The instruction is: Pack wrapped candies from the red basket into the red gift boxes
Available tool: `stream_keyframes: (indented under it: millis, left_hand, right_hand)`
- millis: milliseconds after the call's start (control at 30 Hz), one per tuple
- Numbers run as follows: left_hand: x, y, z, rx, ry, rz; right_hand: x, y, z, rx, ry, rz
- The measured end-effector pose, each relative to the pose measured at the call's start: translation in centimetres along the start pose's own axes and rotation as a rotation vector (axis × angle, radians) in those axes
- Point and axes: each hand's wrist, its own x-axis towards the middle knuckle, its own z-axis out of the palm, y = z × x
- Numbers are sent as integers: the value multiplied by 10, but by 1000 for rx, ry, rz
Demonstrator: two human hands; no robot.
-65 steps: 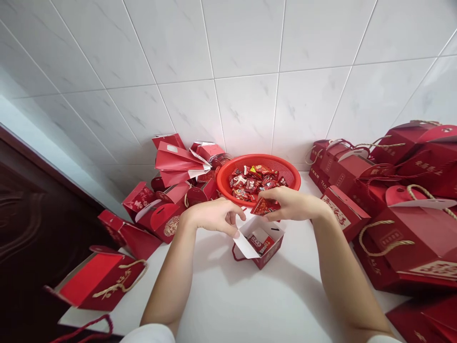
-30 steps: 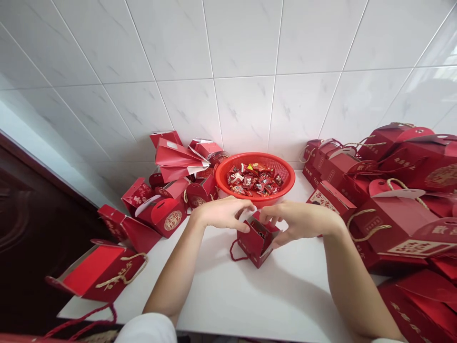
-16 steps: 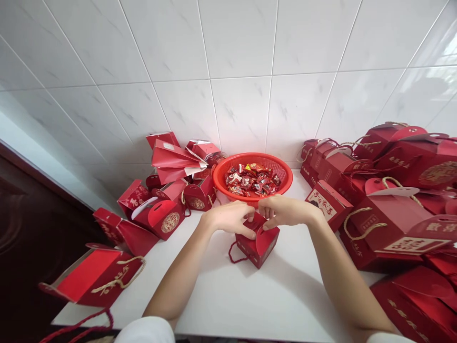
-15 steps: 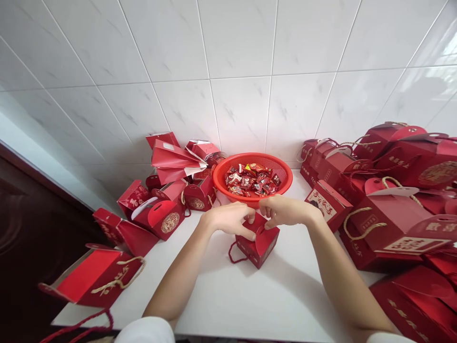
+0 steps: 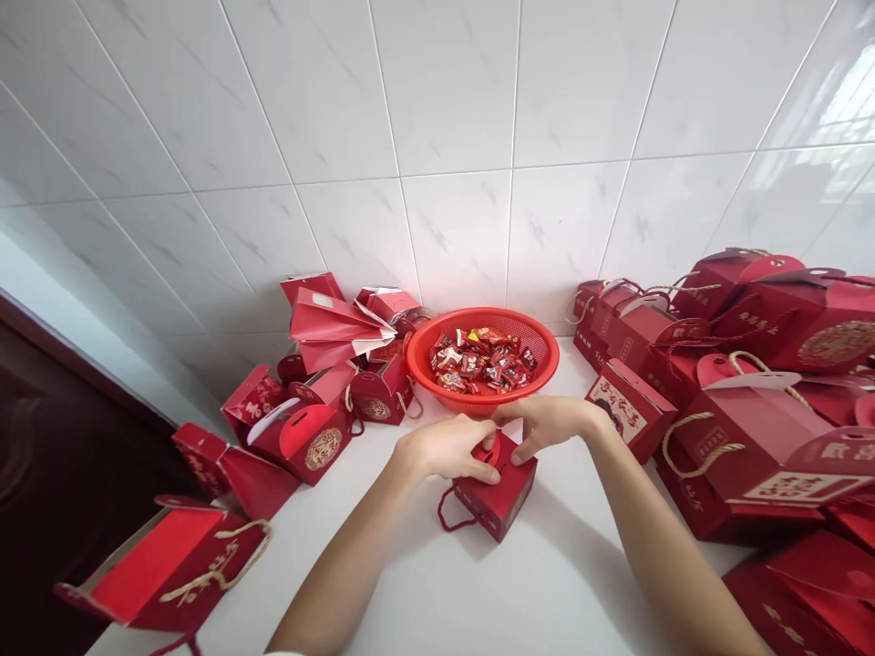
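A small red gift box point(image 5: 498, 507) with a dark red cord handle stands on the white table in front of me. My left hand point(image 5: 443, 448) is closed at the left of its top, thumb and bent fingers about a raised red flap. From the right, my right hand point(image 5: 548, 425) grips the top as well, its thumb pressing near the middle and its fingers curled over the far edge. Part of the lid and the box's far side are hidden by my hands. Just behind them sits a red plastic basket point(image 5: 551, 372) holding many small wrapped sweets point(image 5: 484, 361).
Several red boxes point(image 5: 311, 437) with rope handles stand along the left, one near box point(image 5: 168, 565) with its top open. Folded red cartons point(image 5: 334, 328) lean behind them. More boxes point(image 5: 772, 428) are piled at the right. A tiled wall point(image 5: 458, 91) rises behind the table.
The near flap on the gift box's top has gone down flatter, and a red tab now stands up between my fingers. Both hands stay on the box. The view has tilted up slightly.
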Motion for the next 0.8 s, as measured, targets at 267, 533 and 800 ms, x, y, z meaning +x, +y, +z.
stream_keyframes:
  millis: [267,533,800]
  left_hand:
    - [4,-7,-2,-33,12,32]
    - [8,-4,-2,-49,41,144]
    - [9,8,2,-63,119,257]
  right_hand:
    - [7,9,-2,163,-189,17]
    - [-6,13,-13,309,-90,-2]
    - [-18,1,-20,734,12,-107]
